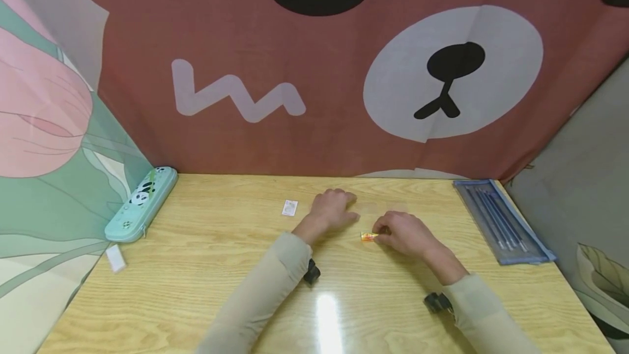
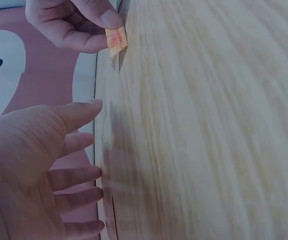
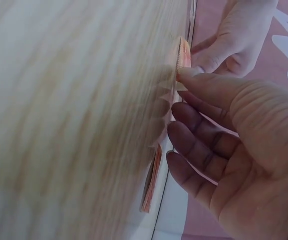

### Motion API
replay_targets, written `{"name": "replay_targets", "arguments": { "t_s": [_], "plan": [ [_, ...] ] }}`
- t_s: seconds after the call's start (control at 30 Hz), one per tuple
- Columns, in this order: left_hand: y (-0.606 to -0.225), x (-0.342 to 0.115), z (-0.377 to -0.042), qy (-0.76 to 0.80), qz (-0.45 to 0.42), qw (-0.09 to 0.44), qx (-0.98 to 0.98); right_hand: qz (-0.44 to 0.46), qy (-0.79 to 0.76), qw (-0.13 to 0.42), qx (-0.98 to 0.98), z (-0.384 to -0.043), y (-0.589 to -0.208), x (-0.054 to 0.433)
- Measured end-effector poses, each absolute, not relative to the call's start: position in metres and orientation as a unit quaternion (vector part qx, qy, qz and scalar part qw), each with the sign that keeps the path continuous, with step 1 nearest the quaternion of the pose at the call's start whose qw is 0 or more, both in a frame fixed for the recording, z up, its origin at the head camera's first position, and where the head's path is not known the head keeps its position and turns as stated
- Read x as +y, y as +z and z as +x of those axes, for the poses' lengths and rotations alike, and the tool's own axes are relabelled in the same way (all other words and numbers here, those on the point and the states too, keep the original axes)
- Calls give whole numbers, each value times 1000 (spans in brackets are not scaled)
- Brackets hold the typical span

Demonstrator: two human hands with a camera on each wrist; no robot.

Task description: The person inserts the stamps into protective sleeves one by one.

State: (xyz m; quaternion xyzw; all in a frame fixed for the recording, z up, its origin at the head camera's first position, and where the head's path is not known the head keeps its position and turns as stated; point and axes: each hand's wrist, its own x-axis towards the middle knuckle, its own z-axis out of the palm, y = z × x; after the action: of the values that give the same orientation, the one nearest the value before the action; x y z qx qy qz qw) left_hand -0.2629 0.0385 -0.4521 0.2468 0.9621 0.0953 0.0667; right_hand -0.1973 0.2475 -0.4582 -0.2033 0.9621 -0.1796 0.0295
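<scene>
My right hand [image 1: 405, 234] pinches a small orange-and-yellow piece with a serrated edge [image 1: 367, 237] between thumb and index finger, close over the table. In the right wrist view the other fingers of that hand are bent loosely beside the tabletop. To its left, my left hand [image 1: 331, 209] has its fingers spread, with the fingertips right at the table surface, and holds nothing. The left wrist view shows the orange piece [image 2: 116, 41] beyond the left thumb. A small white card with a grey print [image 1: 290, 208] lies left of the left hand.
Two faint see-through squares [image 1: 397, 206] lie behind the right hand. A teal panda pencil case [image 1: 142, 205] stands at the left edge, with a small white block [image 1: 116, 258] before it. At the right lies a blue mesh pouch [image 1: 501, 223] holding several pens. A printed cloth [image 1: 324, 135] hangs behind.
</scene>
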Motion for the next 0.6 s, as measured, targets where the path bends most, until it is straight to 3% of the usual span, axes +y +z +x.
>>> {"name": "replay_targets", "arguments": {
  "t_s": [0.6],
  "plan": [
    [-464, 47, -268, 126, 237, 56, 962, -75, -457, 121, 878, -195, -446, 272]
  ]
}}
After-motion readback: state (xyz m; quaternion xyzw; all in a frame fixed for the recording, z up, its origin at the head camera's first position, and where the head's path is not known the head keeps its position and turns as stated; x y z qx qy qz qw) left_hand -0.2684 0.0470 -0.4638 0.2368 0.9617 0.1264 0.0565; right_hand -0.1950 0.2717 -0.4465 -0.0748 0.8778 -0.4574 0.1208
